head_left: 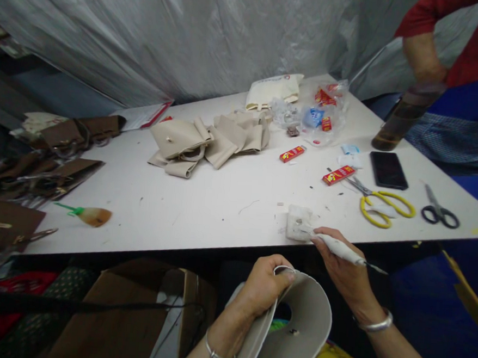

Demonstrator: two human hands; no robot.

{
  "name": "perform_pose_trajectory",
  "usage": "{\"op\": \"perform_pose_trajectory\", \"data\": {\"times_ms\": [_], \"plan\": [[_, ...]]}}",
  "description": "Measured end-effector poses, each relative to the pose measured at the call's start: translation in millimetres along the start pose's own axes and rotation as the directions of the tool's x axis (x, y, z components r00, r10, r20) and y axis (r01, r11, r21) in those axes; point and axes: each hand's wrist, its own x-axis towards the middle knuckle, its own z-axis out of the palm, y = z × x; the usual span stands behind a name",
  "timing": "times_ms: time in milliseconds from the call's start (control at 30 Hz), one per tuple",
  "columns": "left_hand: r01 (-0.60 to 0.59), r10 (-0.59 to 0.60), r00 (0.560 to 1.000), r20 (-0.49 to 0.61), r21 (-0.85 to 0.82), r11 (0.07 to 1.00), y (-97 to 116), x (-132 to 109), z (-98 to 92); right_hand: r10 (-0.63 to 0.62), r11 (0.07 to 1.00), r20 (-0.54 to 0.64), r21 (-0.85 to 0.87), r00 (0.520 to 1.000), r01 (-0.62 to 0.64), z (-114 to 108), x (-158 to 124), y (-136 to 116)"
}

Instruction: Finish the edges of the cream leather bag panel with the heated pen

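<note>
My left hand (265,284) is closed on the edge of a beige bag piece (300,325), which curves open below the table's front edge. A small metal fitting shows on its inner face. In my right hand (345,268) is a white pen-like tool (338,248) with a thin wire trailing from its back end. Its thin tip points left, at or just over a white block-shaped pad (298,223) on the table edge; whether they touch I cannot tell. Silver bangles circle both wrists.
On the white table (204,209) lie beige bag pieces (180,142), yellow-handled scissors (384,203), black-handled scissors (440,212), a phone (389,170), small red boxes (338,175), a bottle (407,117) and a glue bottle (93,216). Brown bags (3,217) crowd the left. A person in red (477,48) stands far right.
</note>
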Motion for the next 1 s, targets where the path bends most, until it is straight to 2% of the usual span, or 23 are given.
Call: {"op": "perform_pose_trajectory", "data": {"times_ms": [133, 233, 300, 367, 533, 767, 900, 1000], "plan": [[-0.024, 0.024, 1.000, 0.009, 0.056, 0.998, 3, -3, -2.9, 0.014, 1.000, -0.037, 0.008, 0.999, -0.013, -6, -1, -2], [-0.034, 0.033, 0.999, 0.021, 0.089, 0.995, 5, -3, -3.7, 0.128, 0.988, -0.076, 0.093, 0.989, -0.120, -13, -6, -7], [-0.027, 0.024, 0.999, 0.031, 0.092, 0.995, 5, -3, -2.8, 0.239, 0.942, -0.003, 0.244, 0.971, -0.232, -16, -12, -11], [-0.019, 0.015, 0.999, 0.040, 0.093, 0.995, 4, -3, -1.1, 0.284, 0.879, 0.104, 0.369, 0.953, -0.302, -16, -19, -14], [-0.010, 0.005, 0.998, 0.068, 0.075, 0.997, 2, -4, 2.9, 0.283, 0.833, 0.230, 0.423, 0.931, -0.358, -13, -32, -19], [0.031, -0.030, 0.996, 0.088, -0.001, 1.000, 0, -7, 5.2, 0.264, 0.855, 0.335, 0.352, 0.905, -0.380, -19, -36, -10], [0.081, -0.074, 0.991, 0.109, -0.059, 0.995, -1, -8, 7.3, 0.177, 0.857, 0.477, 0.355, 0.861, -0.373, -26, -25, -4], [0.104, -0.085, 0.984, 0.155, -0.119, 0.987, -1, -9, 9.1, 0.126, 0.854, 0.575, 0.351, 0.808, -0.383, -30, -11, -9]]}}
